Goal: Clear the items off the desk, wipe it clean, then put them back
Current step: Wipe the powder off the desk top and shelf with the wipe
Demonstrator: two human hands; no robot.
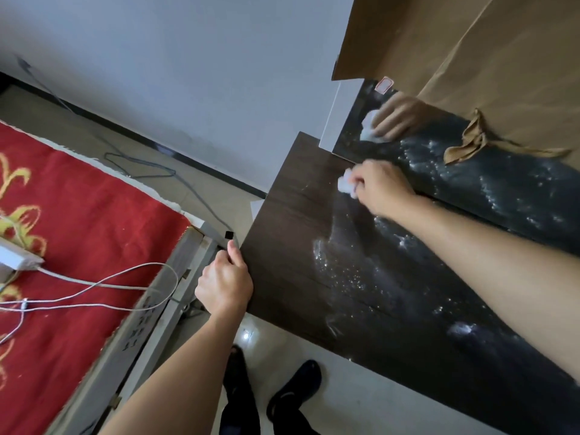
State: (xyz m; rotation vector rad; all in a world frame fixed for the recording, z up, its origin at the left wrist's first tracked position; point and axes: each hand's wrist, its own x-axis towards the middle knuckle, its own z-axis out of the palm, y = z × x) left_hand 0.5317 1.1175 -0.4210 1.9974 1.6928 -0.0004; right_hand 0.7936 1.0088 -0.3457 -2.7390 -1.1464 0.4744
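Note:
The dark wooden desk point(292, 246) runs from the centre to the lower right, its top streaked with wet, dusty smears. My right hand point(381, 189) grips a crumpled white tissue point(346, 183) and presses it on the desk's far end, by the mirror. My left hand point(224, 281) curls over the desk's left edge, thumb on top. A mirror point(502, 183) leans along the back of the desk and shows the reflection of the hand and tissue.
A brown curtain point(486, 73) hangs over the mirror at the upper right. A bed with a red patterned cover point(78, 230), white cables point(103, 287) and a power strip point(15, 259) lies on the left. A grey cable point(175, 177) trails on the tiled floor. My feet point(282, 397) stand below.

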